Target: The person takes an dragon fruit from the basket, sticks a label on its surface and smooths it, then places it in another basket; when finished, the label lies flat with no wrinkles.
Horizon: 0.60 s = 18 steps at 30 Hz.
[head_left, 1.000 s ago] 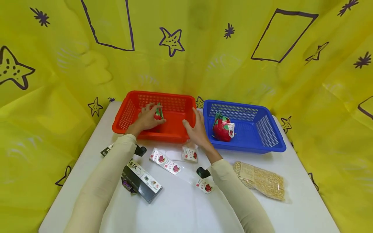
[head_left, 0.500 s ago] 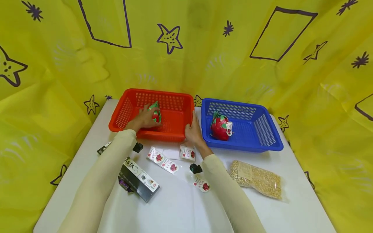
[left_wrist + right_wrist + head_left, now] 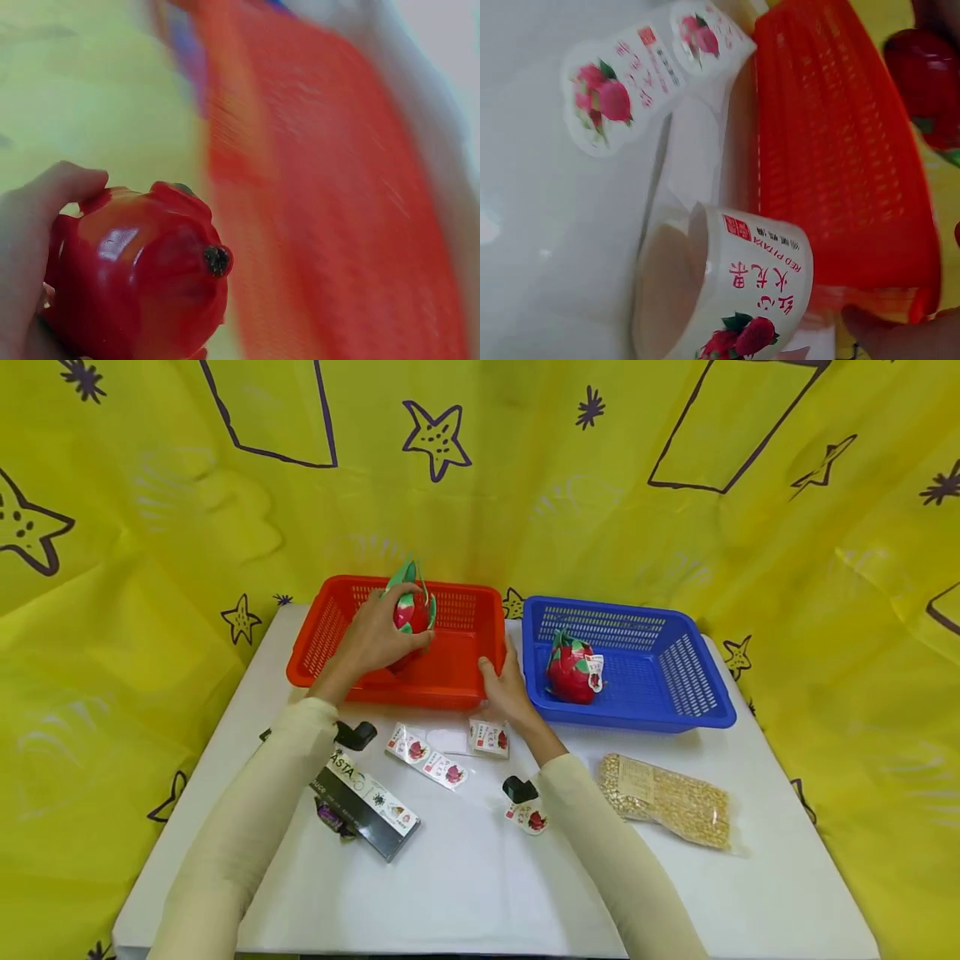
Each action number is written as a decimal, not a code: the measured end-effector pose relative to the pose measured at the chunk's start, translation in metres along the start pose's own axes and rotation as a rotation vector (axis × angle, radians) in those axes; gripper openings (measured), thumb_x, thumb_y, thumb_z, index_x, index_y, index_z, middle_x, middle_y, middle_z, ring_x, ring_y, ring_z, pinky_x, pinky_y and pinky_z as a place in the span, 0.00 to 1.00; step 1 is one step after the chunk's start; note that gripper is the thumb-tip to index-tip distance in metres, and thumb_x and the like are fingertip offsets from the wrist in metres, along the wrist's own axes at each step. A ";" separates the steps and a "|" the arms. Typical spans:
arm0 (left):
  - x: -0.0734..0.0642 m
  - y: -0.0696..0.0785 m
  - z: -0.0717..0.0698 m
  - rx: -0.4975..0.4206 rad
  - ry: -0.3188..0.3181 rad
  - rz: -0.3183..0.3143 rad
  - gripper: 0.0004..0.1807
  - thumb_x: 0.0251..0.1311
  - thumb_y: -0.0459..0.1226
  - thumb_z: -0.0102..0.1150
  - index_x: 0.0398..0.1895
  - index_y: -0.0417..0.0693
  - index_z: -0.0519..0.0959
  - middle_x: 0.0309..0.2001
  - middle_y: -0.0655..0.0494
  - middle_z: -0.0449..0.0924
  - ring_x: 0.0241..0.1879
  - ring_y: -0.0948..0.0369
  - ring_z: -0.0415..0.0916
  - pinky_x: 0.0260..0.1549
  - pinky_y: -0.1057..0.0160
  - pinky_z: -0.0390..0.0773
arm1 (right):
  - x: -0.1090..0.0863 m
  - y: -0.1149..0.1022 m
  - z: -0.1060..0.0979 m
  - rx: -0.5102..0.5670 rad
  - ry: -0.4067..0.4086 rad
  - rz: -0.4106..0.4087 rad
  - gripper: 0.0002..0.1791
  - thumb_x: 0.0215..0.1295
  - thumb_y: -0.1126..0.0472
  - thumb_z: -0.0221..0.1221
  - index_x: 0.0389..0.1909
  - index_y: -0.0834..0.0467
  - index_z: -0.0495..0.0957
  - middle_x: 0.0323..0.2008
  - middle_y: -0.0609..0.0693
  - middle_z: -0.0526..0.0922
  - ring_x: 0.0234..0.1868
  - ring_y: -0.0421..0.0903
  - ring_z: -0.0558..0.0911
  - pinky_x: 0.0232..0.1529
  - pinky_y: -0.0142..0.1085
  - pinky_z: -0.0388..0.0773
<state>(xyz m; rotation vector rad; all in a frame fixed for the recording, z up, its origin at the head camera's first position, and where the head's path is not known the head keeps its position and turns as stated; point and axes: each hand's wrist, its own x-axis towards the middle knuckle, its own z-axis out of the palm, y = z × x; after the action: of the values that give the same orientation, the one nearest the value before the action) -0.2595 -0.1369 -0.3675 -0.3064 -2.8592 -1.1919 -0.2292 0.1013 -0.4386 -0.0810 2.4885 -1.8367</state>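
My left hand (image 3: 375,635) grips a red dragon fruit (image 3: 412,612) with green leaf tips, above the red basket (image 3: 457,681). In the left wrist view the fruit (image 3: 142,277) shows its dark stem end, thumb and fingers around its far side; the basket behind is blurred. My right hand (image 3: 512,693) holds the red basket's right front corner, thumb inside the rim and fingers along the outer side. Just in front of that corner stands a roll of dragon fruit labels (image 3: 765,274), its strip of stickers (image 3: 427,757) trailing over the table.
The blue basket (image 3: 637,717) on the right contains another dragon fruit (image 3: 572,677) bearing a label. A bag of yellow kernels (image 3: 667,802) lies before it. At the left lie a black pasta box (image 3: 367,810) and a purple-wrapped item (image 3: 330,817). Yellow curtain surrounds the table.
My left hand has closed on the dragon fruit and raised it from the red basket's floor. My right hand has come down onto the basket's right corner. The head view has shifted slightly.
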 end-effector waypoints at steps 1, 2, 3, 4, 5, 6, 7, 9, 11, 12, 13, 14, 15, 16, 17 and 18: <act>-0.013 0.012 -0.002 -0.059 0.019 0.026 0.42 0.60 0.52 0.74 0.76 0.61 0.67 0.69 0.38 0.67 0.57 0.42 0.76 0.49 0.41 0.86 | -0.010 0.000 -0.003 -0.007 -0.004 -0.012 0.42 0.83 0.57 0.47 0.87 0.57 0.36 0.83 0.64 0.53 0.79 0.63 0.64 0.80 0.56 0.59; -0.027 0.022 -0.002 -0.118 0.027 0.054 0.42 0.60 0.51 0.75 0.76 0.61 0.67 0.67 0.39 0.68 0.57 0.43 0.76 0.47 0.42 0.87 | -0.022 0.000 -0.005 -0.006 0.001 -0.039 0.41 0.83 0.57 0.48 0.86 0.58 0.38 0.82 0.66 0.54 0.78 0.65 0.65 0.79 0.58 0.60; -0.043 0.032 -0.001 -0.169 0.024 0.075 0.41 0.59 0.50 0.76 0.75 0.61 0.68 0.66 0.41 0.69 0.57 0.44 0.77 0.45 0.44 0.88 | -0.036 0.000 -0.008 -0.002 0.008 -0.077 0.40 0.82 0.59 0.49 0.86 0.60 0.41 0.81 0.67 0.55 0.78 0.66 0.65 0.78 0.60 0.62; -0.060 0.040 0.002 -0.212 0.009 0.089 0.40 0.59 0.50 0.76 0.74 0.62 0.69 0.65 0.43 0.70 0.56 0.44 0.78 0.42 0.46 0.89 | -0.051 0.001 -0.012 0.008 0.015 -0.113 0.38 0.81 0.61 0.49 0.85 0.62 0.45 0.80 0.67 0.56 0.78 0.66 0.65 0.77 0.61 0.63; -0.077 0.048 0.006 -0.250 -0.015 0.094 0.39 0.59 0.49 0.77 0.73 0.63 0.70 0.65 0.45 0.71 0.56 0.45 0.78 0.40 0.48 0.90 | -0.068 0.003 -0.016 0.004 0.023 -0.158 0.36 0.80 0.63 0.51 0.83 0.64 0.50 0.79 0.67 0.59 0.77 0.67 0.65 0.76 0.62 0.64; -0.094 0.053 0.012 -0.278 -0.046 0.095 0.39 0.59 0.49 0.77 0.72 0.64 0.71 0.64 0.46 0.71 0.55 0.45 0.78 0.39 0.51 0.90 | -0.084 0.006 -0.020 -0.016 0.033 -0.201 0.32 0.79 0.65 0.52 0.80 0.67 0.57 0.77 0.68 0.63 0.75 0.67 0.67 0.74 0.62 0.68; -0.110 0.057 0.019 -0.289 -0.074 0.091 0.38 0.58 0.49 0.78 0.71 0.66 0.71 0.64 0.48 0.72 0.55 0.46 0.79 0.37 0.53 0.90 | -0.099 0.011 -0.026 -0.057 0.042 -0.242 0.28 0.77 0.67 0.54 0.75 0.68 0.64 0.73 0.66 0.68 0.74 0.65 0.70 0.72 0.60 0.70; -0.138 0.063 0.035 -0.284 -0.134 0.062 0.37 0.57 0.50 0.78 0.69 0.68 0.72 0.63 0.51 0.72 0.53 0.47 0.79 0.35 0.56 0.89 | -0.121 0.025 -0.037 -0.171 0.010 -0.332 0.20 0.74 0.71 0.57 0.65 0.68 0.74 0.64 0.63 0.78 0.63 0.60 0.78 0.64 0.55 0.79; -0.157 0.064 0.053 -0.253 -0.183 0.036 0.37 0.55 0.52 0.78 0.68 0.69 0.73 0.61 0.52 0.73 0.50 0.50 0.80 0.34 0.59 0.88 | -0.133 0.041 -0.049 -0.372 -0.061 -0.373 0.17 0.72 0.71 0.60 0.60 0.65 0.80 0.57 0.59 0.81 0.57 0.57 0.81 0.57 0.52 0.82; -0.163 0.063 0.063 -0.232 -0.200 0.025 0.37 0.54 0.53 0.78 0.68 0.69 0.74 0.60 0.51 0.74 0.49 0.52 0.80 0.34 0.60 0.87 | -0.136 0.050 -0.055 -0.490 -0.103 -0.387 0.16 0.72 0.69 0.62 0.59 0.63 0.82 0.55 0.57 0.82 0.55 0.55 0.81 0.55 0.50 0.83; -0.167 0.062 0.072 -0.216 -0.217 0.010 0.37 0.54 0.53 0.78 0.68 0.69 0.74 0.59 0.51 0.75 0.47 0.53 0.80 0.34 0.60 0.86 | -0.138 0.057 -0.059 -0.603 -0.157 -0.401 0.17 0.73 0.67 0.62 0.60 0.61 0.83 0.56 0.56 0.82 0.55 0.54 0.80 0.54 0.49 0.82; -0.169 0.059 0.082 -0.201 -0.234 -0.008 0.37 0.54 0.54 0.77 0.68 0.69 0.74 0.58 0.51 0.75 0.45 0.55 0.80 0.33 0.60 0.85 | -0.139 0.063 -0.063 -0.712 -0.208 -0.418 0.18 0.73 0.65 0.63 0.61 0.59 0.83 0.57 0.56 0.81 0.55 0.54 0.79 0.54 0.49 0.82; -0.170 0.056 0.092 -0.185 -0.245 -0.021 0.37 0.54 0.55 0.77 0.68 0.69 0.74 0.56 0.50 0.75 0.43 0.56 0.80 0.32 0.61 0.84 | -0.140 0.068 -0.066 -0.808 -0.250 -0.440 0.18 0.73 0.63 0.64 0.62 0.57 0.83 0.59 0.56 0.81 0.56 0.54 0.79 0.53 0.49 0.81; -0.170 0.053 0.101 -0.165 -0.253 -0.036 0.37 0.54 0.55 0.76 0.68 0.70 0.74 0.55 0.49 0.75 0.42 0.57 0.79 0.31 0.61 0.83 | -0.142 0.073 -0.069 -0.897 -0.283 -0.466 0.19 0.73 0.61 0.65 0.63 0.55 0.83 0.60 0.55 0.80 0.57 0.54 0.78 0.53 0.49 0.81; -0.170 0.050 0.110 -0.143 -0.258 -0.048 0.37 0.54 0.56 0.76 0.68 0.69 0.74 0.55 0.49 0.75 0.41 0.57 0.79 0.31 0.61 0.82 | -0.143 0.077 -0.070 -0.960 -0.305 -0.490 0.19 0.73 0.59 0.66 0.63 0.53 0.84 0.60 0.54 0.81 0.56 0.53 0.78 0.51 0.47 0.82; -0.169 0.047 0.118 -0.121 -0.257 -0.061 0.37 0.54 0.56 0.75 0.68 0.68 0.73 0.54 0.48 0.75 0.40 0.57 0.79 0.31 0.61 0.82 | -0.144 0.081 -0.071 -1.010 -0.312 -0.532 0.18 0.72 0.58 0.67 0.62 0.51 0.85 0.59 0.53 0.82 0.55 0.51 0.79 0.48 0.45 0.82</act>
<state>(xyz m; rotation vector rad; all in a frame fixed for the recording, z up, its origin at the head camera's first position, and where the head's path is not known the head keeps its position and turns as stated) -0.0791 -0.0500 -0.4346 -0.4076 -3.0357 -1.4386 -0.0912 0.2027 -0.4939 -1.0268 2.9973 -0.3575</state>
